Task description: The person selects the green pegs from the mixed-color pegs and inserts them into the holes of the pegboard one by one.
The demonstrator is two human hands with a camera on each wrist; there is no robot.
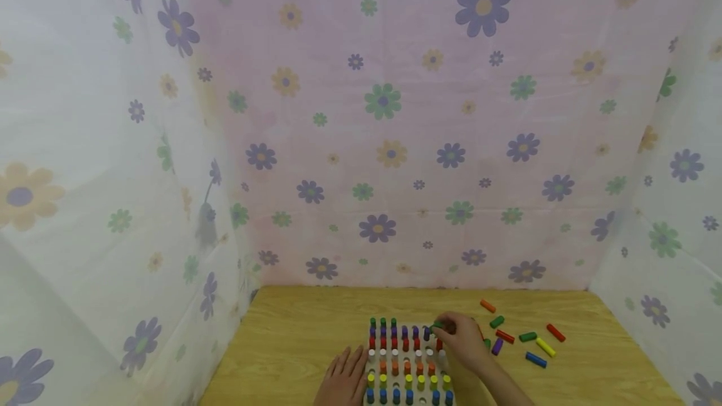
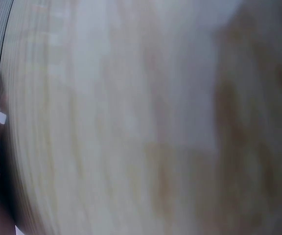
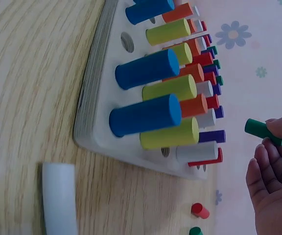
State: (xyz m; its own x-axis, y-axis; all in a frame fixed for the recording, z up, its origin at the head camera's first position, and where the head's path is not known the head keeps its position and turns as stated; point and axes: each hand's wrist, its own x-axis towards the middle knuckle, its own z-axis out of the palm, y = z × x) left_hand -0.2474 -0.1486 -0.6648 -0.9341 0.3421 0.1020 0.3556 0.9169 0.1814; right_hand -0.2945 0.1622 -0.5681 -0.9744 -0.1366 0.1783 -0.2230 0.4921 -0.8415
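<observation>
A thick wooden pegboard point(image 3: 99, 115) stands on the table, with rows of blue, yellow, orange, white, red, purple and green pegs upright in its holes. Several holes show bare. My right hand point(image 1: 464, 338) pinches a green peg point(image 3: 258, 129) between thumb and fingers, over the far right part of the board, near the end of the purple row. In the right wrist view the other fingers of that hand lie loosely curved. At the board's left edge my left hand point(image 1: 343, 378) rests with fingers extended. The left wrist view shows mostly blurred wood-grain surface.
Loose pegs lie right of the board: an orange one point(image 1: 487, 306), a purple one point(image 1: 497, 346), a yellow one point(image 1: 545, 347), a blue one point(image 1: 536, 359), and several red and green ones. A white peg point(image 3: 60, 198) lies near the board. Flowered curtains point(image 1: 389, 187) enclose the table.
</observation>
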